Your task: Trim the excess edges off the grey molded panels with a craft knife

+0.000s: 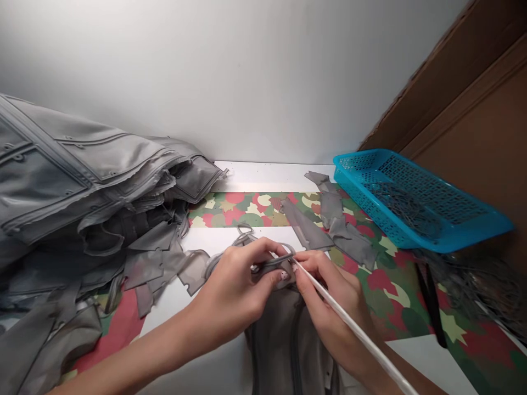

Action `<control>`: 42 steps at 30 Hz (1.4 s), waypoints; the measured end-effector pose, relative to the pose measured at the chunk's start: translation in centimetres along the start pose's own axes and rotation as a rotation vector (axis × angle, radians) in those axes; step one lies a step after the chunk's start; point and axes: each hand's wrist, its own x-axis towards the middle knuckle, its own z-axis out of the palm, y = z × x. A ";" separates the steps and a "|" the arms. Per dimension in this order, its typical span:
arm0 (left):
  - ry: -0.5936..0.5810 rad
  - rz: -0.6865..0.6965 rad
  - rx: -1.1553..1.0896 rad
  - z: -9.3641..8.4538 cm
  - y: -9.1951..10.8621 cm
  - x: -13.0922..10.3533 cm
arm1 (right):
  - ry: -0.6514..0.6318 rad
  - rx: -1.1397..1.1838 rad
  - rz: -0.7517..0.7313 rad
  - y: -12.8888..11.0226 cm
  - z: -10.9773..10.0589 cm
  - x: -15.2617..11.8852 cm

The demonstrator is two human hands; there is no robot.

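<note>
Between my hands is a thin grey rubber-like piece (290, 323) with raised ribs; it hangs down toward the table's near edge. My left hand (242, 280) is closed, pinching a folded rim of this piece between thumb and fingers. Close against it, my right hand (329, 285) is closed too, its fingertips at the same rim. A long white cord or rod (354, 326) runs from those right fingertips down to the lower right; whether it is pinched or merely passes in front, I cannot tell. Loops of grey strip (245, 233) stick out behind my left hand.
A large pile of grey moulded sheets (102, 148) fills the left. Grey scraps (329, 211) lie on the camouflage-patterned cover (255, 206). At right are a blue basket (444, 197) holding thin grey strands, black tweezers-like tool (430, 304), more strands and a cardboard box (473, 104).
</note>
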 end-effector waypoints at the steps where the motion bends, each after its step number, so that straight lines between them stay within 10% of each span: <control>1: -0.001 -0.058 -0.083 0.1 0.0 0.1 | 0.018 -0.018 -0.013 0.0 0.0 0.0; 7: -0.061 -0.393 -0.547 0.7 -0.3 0.5 | 0.073 -0.099 -0.112 0.2 0.1 0.0; 23: -0.152 -0.279 -0.504 0.7 -1.1 0.5 | 0.091 -0.117 -0.176 0.2 0.4 -0.4; 42: -0.249 -0.250 -0.353 -0.2 -1.5 0.7 | 0.059 0.097 0.166 -0.1 -0.2 0.0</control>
